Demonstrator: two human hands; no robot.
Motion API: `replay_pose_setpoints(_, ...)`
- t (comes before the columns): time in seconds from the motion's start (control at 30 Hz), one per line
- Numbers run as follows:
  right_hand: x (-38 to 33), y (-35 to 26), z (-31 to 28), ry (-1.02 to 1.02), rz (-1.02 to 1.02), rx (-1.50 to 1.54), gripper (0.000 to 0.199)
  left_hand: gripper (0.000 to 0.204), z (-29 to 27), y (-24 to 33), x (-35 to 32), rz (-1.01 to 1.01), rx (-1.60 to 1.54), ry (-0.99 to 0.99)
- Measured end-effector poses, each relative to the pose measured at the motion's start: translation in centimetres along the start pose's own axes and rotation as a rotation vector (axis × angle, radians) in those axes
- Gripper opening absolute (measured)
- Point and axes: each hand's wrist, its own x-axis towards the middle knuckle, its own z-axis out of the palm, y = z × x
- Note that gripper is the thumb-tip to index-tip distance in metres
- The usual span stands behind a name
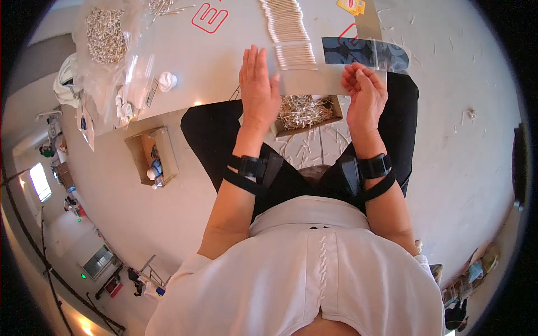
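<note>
My left hand (259, 95) is open over the table's near edge, fingers straight and together, thumb a little apart. It holds nothing visible and lies just left of a long row of cotton swabs (284, 22), laid side by side; the nearest swabs form a slightly offset group. My right hand (365, 95) has its fingers curled in toward the thumb at the near edge of a dark, patterned plastic bag (353, 52) with a clear end. Whether anything is between those fingers is hidden. Below the table edge, between my hands, a cardboard box (294, 131) holds many loose swabs.
A clear bag full of swabs (105, 36) stands at the table's far left, near a white crumpled item (167, 81). Yellow cards (352, 5) lie at the far right. An open carton (134, 151) with bottles stands on the floor at left. Stray swabs litter the floor.
</note>
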Motion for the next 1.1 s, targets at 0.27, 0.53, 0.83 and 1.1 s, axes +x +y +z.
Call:
replay_pose_setpoints(0.27, -1.7, 0.1, -1.1, -0.093, 0.07, -0.16, 0.012, 0.08, 2.9, 4.0, -0.4, 0.045, 0.418, -0.171)
replay_pose_setpoints(0.53, -0.6, 0.2, -2.3, -0.424, 0.009, -0.57, 0.013, 0.083, 3.1, 4.0, 0.9, -0.039, 0.475, -0.225)
replay_pose_setpoints(0.83, -2.4, -3.0, -1.5, -0.974, -0.291, -1.097, 0.017, 0.08, 3.6, 2.2, 3.6, -0.112, 0.506, -0.242)
replay_pose_setpoints(1.1, -1.9, -4.5, -1.1, -1.152, -0.252, -1.217, 0.011, 0.082, 2.5, 2.3, 4.2, -0.034, 0.56, -0.372)
